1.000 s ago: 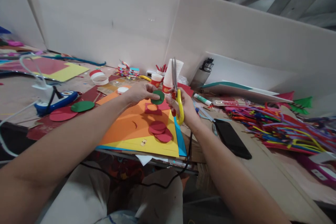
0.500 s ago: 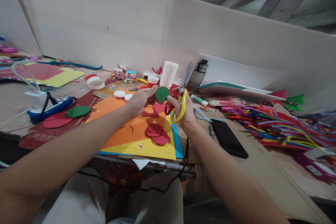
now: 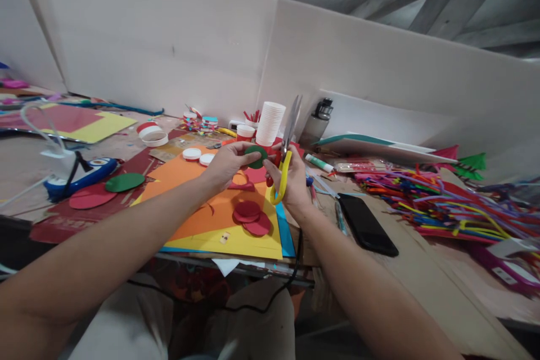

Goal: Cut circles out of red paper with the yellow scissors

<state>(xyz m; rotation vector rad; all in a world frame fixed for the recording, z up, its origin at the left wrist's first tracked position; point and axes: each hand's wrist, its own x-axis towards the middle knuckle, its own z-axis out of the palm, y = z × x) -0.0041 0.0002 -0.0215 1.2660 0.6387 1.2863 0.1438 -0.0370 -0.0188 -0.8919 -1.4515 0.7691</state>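
Observation:
Between my two hands is a green paper circle (image 3: 255, 157). My left hand (image 3: 230, 164) pinches its left side with thumb and fingers. Hooked in my right hand (image 3: 295, 180) is a pair of scissors (image 3: 288, 138) with red and yellow handles, blades pointing up and away; my right thumb also reaches the circle's right edge. Below them, several red paper circles (image 3: 252, 217) overlap on orange paper (image 3: 181, 211) and yellow paper (image 3: 248, 242). A larger green oval piece (image 3: 125, 181) and a red one (image 3: 93, 194) lie to the left.
A stack of white paper cups (image 3: 270, 122) stands behind my hands, near a grey bottle (image 3: 317, 121). On the right lie a black phone (image 3: 368, 225) and a heap of pipe cleaners (image 3: 422, 197). A blue-and-white glue gun-like device (image 3: 82, 177) sits at left.
The green circle has tilted flatter and shifted slightly left and down between my hands. The scissors have turned more upright and moved a little left.

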